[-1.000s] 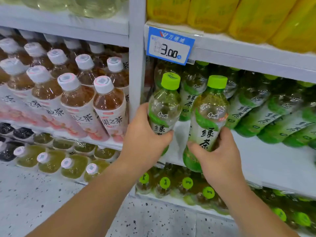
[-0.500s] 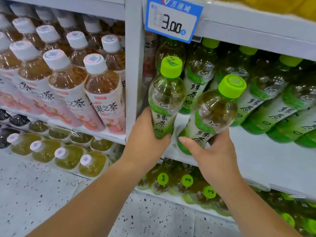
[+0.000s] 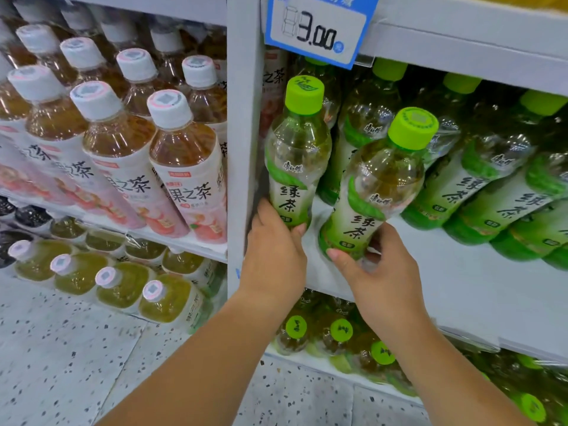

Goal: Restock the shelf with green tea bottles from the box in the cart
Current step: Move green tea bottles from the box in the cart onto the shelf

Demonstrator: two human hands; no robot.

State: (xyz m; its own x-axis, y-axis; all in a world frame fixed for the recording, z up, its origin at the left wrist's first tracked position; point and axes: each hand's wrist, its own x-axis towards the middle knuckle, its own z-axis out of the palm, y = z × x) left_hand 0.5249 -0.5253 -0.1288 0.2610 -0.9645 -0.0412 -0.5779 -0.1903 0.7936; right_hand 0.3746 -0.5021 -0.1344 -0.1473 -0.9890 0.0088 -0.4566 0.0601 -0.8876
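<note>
While placing is under way: left hand (image 3: 275, 256) grips upright green tea bottle (image 3: 296, 155) at shelf (image 3: 461, 281) left edge; right hand (image 3: 381, 281) clasps tilted second bottle (image 3: 378, 186) beside it; next, judged: stand it upright, release

White-capped brown tea bottles (image 3: 184, 167) — blue price tag (image 3: 316, 29), speckled floor (image 3: 61, 364)
</note>
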